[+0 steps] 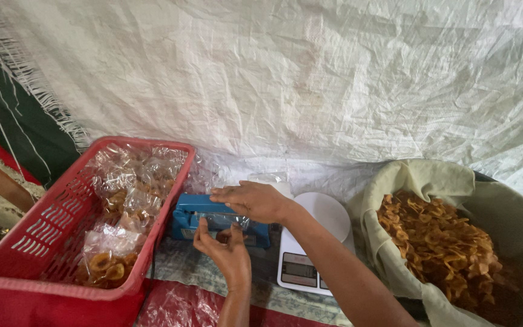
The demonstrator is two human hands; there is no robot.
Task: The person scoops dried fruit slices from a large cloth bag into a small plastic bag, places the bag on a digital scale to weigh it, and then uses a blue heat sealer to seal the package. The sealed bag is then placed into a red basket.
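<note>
A blue heat sealer [190,219] lies on the table between the red basket and the white scale. My right hand [252,201] rests flat on top of its bar, pressing down. My left hand [222,245] sits just in front of the sealer, fingers pinching a clear plastic bag [230,221] whose edge lies under the bar. What the bag holds is hidden by my hands.
A red plastic basket [37,242] at the left holds several sealed clear bags of fried chips [105,263]. A white digital scale [310,254] stands right of the sealer. A cloth-lined tub [407,175] of loose chips [443,248] fills the right. A white woven tarp [310,79] hangs behind.
</note>
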